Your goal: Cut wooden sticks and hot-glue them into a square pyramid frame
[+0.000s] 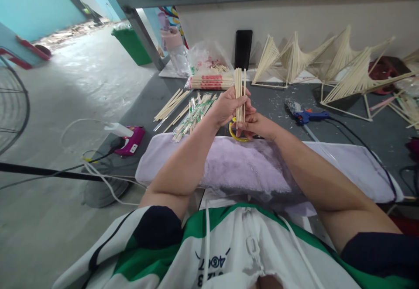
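A bundle of pale wooden chopsticks [240, 79] stands upright between my two hands. My left hand [226, 105] wraps round the bundle at mid-height, thumb across the front. Lower down, my right hand [252, 122] closes on the bottom ends of the same sticks. A yellow ring-shaped object [236, 136], perhaps a tape roll, lies just under my hands at the towel's edge. Left of them are chopsticks in clear wrappers with green print [195, 115] and some loose chopsticks [170, 104].
A blue glue gun [310, 115] with a cord lies at right. Stick-built frames [296, 60] stand along the back beside a black phone [243, 48]. Packed chopsticks [211, 82] and a bottle [173, 49] are back left. A purple power socket [132, 140] sits at the left edge.
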Available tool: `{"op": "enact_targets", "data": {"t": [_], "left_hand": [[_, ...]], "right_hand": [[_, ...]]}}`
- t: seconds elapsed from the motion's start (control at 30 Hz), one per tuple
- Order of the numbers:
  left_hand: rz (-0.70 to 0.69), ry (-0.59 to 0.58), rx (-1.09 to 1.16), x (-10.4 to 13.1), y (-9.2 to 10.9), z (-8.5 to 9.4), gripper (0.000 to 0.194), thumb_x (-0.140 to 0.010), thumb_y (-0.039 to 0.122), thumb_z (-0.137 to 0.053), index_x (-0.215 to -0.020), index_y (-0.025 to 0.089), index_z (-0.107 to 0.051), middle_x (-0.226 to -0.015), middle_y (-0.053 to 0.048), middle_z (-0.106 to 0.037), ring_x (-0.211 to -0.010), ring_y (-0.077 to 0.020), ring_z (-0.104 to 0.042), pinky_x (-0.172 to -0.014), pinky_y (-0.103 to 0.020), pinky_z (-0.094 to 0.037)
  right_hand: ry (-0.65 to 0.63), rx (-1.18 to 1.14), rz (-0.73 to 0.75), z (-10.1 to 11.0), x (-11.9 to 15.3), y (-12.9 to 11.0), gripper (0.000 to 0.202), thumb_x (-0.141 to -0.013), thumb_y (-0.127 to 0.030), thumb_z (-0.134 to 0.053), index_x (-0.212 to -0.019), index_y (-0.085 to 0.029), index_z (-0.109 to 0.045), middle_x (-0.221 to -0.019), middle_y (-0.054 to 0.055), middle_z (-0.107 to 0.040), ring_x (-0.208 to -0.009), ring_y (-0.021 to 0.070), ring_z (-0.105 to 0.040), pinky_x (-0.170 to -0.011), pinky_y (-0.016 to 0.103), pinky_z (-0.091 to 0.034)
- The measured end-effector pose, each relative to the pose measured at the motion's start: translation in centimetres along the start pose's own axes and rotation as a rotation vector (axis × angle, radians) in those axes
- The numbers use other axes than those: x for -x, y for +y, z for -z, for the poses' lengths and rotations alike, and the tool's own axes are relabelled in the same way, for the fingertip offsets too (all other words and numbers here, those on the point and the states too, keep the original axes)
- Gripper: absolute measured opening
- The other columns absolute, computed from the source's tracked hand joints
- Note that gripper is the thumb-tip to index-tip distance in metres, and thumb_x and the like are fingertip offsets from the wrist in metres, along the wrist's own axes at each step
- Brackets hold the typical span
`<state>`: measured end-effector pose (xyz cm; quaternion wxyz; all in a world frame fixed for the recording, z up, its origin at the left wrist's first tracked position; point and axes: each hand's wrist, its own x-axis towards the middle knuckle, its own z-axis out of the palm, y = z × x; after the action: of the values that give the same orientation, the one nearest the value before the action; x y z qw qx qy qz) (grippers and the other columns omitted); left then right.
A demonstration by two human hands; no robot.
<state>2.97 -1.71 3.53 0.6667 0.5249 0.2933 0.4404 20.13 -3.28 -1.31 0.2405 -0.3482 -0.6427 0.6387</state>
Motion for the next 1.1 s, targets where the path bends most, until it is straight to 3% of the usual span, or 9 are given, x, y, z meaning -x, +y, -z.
{"op": "enact_targets", "data": {"t": [0.13, 0.3, 0.57, 0.77, 0.97, 1.1], "left_hand": [[-0.011, -0.030, 0.016, 0.1, 0.0, -0.1, 0.017, -0.098, 0.021, -0.071, -0.104, 0.021, -0.054, -0.075, 0.006, -0.066, -0.071, -0.0113, -0.071, -0.086, -0.030, -0.061], [-0.034, -0.072, 0.067, 0.2, -0.1, -0.3, 0.021, -0.098, 0.022, -0.074, -0.102, 0.022, -0.053, -0.076, 0.007, -0.062, -0.071, -0.0094, -0.068, -0.097, -0.035, -0.063], [-0.033, -0.083, 0.086, 0.4, -0.3, -0.7, 0.019, -0.098, 0.024, -0.072, -0.109, 0.024, -0.056, -0.077, 0.007, -0.058, -0.072, -0.0093, -0.067, -0.105, -0.039, -0.062], [-0.071, -0.088, 0.103, 0.0, -1.1, -0.6, 0.020, -0.099, 0.025, -0.073, -0.108, 0.023, -0.055, -0.075, 0.008, -0.059, -0.070, -0.0084, -0.067, -0.102, -0.038, -0.063], [-0.065, -0.056, 0.093, -0.2, -1.3, -0.7, 0.019, -0.101, 0.026, -0.072, -0.108, 0.022, -0.054, -0.075, 0.008, -0.060, -0.070, -0.0085, -0.067, -0.096, -0.034, -0.063], [0.002, 0.023, -0.135, -0.7, -1.0, 0.6, 0.016, -0.104, 0.033, -0.066, -0.113, 0.022, -0.058, -0.083, 0.003, -0.066, -0.078, -0.0130, -0.071, -0.084, -0.030, -0.061]], "right_hand": [[0.002, -0.069, -0.020, -0.2, 0.1, 0.1, 0.060, -0.078, -0.070, -0.086, -0.104, -0.017, -0.077, -0.086, 0.006, -0.080, -0.049, 0.0078, -0.054, -0.045, 0.022, -0.037], [-0.030, -0.115, -0.008, -0.4, 0.1, 0.0, 0.062, -0.081, -0.075, -0.081, -0.100, -0.017, -0.074, -0.084, 0.007, -0.080, -0.047, 0.0098, -0.056, -0.041, 0.023, -0.032], [-0.086, -0.165, -0.046, -0.2, 0.3, -0.3, 0.050, -0.090, -0.064, -0.079, -0.095, -0.015, -0.071, -0.084, 0.010, -0.078, -0.048, 0.0123, -0.059, -0.041, 0.025, -0.037], [-0.093, -0.201, -0.018, -0.1, 0.1, 0.2, 0.051, -0.080, -0.063, -0.090, -0.086, -0.016, -0.071, -0.084, 0.009, -0.080, -0.054, 0.0132, -0.066, -0.045, 0.023, -0.046], [-0.014, -0.142, -0.066, -0.1, 0.0, 0.0, 0.039, -0.082, -0.051, -0.089, -0.082, -0.017, -0.070, -0.079, 0.008, -0.080, -0.051, 0.0137, -0.066, -0.043, 0.023, -0.046], [0.049, -0.134, -0.091, 0.3, 0.4, -0.4, 0.036, -0.085, -0.047, -0.088, -0.080, -0.017, -0.068, -0.075, 0.008, -0.078, -0.048, 0.0137, -0.065, -0.041, 0.022, -0.045]]}}
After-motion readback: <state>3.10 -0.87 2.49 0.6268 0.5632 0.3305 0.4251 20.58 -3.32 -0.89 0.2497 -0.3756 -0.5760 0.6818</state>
